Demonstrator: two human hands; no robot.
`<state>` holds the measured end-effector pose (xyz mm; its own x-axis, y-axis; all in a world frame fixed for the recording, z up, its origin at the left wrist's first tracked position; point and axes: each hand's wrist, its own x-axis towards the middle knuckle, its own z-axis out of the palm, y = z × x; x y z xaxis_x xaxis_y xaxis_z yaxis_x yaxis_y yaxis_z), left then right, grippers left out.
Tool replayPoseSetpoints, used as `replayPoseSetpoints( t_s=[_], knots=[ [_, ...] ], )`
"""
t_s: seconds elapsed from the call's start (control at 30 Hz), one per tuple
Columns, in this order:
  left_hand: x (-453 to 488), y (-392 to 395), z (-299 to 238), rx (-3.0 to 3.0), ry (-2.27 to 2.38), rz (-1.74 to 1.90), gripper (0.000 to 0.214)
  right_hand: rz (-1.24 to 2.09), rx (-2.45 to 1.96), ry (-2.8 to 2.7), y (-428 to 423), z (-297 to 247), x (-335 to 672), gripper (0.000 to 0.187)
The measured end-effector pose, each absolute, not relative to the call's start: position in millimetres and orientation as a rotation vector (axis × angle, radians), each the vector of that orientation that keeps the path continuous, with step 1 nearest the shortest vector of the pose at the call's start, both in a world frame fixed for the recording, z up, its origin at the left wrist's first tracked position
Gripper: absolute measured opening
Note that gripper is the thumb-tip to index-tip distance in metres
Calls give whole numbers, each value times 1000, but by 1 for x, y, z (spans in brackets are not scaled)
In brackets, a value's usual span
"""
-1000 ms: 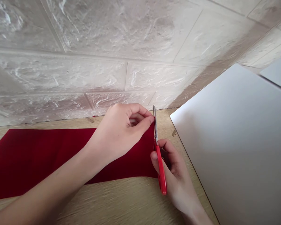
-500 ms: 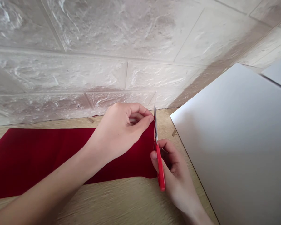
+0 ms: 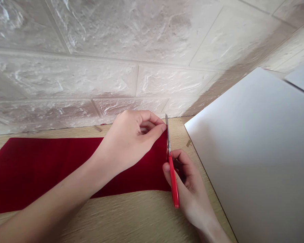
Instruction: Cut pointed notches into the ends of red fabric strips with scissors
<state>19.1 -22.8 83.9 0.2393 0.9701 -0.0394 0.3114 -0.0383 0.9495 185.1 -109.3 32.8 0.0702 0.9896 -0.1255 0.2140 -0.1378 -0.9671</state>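
A long strip of dark red fabric [image 3: 53, 162] lies across the wooden surface, passing under my left forearm. My left hand [image 3: 134, 141] pinches its far right corner between thumb and fingertips. In my right hand [image 3: 188, 185] are red-handled scissors [image 3: 174, 184], thumb and fingers wrapped at the handles. Their metal blades point away from me, along the fabric's right end and just beside my left fingertips. The blades look nearly closed; whether cloth is between them I cannot tell. The lower handle loop is mostly hidden by my right hand.
A pale brick-patterned wall [image 3: 103, 77] rises right behind the fabric. On the right, a large white panel [image 3: 255, 152] stands close to my right hand. Small brown scraps [image 3: 188, 143] lie on the wooden surface [image 3: 131, 219].
Very little differs. The scissors have tilted slightly, their tip a touch further left; both hands keep their hold in nearly the same place.
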Motion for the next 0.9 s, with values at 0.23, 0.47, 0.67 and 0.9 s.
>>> replayPoseSetpoints(
  t_s=[0.23,0.47,0.67,0.9],
  knots=[
    [19,-23,82,1535,1253,864,15,1191,-1532,-1182,-111,40,179,34],
    [18,-23,81,1558,1266,859,16,1200,-1481,-1228,-110,34,183,33],
    [19,-23,80,1553,1270,863,16,1242,-1473,-1203,-110,33,184,34],
    [18,-23,81,1533,1265,859,13,1254,-1438,-1155,-111,30,183,35]
  ],
)
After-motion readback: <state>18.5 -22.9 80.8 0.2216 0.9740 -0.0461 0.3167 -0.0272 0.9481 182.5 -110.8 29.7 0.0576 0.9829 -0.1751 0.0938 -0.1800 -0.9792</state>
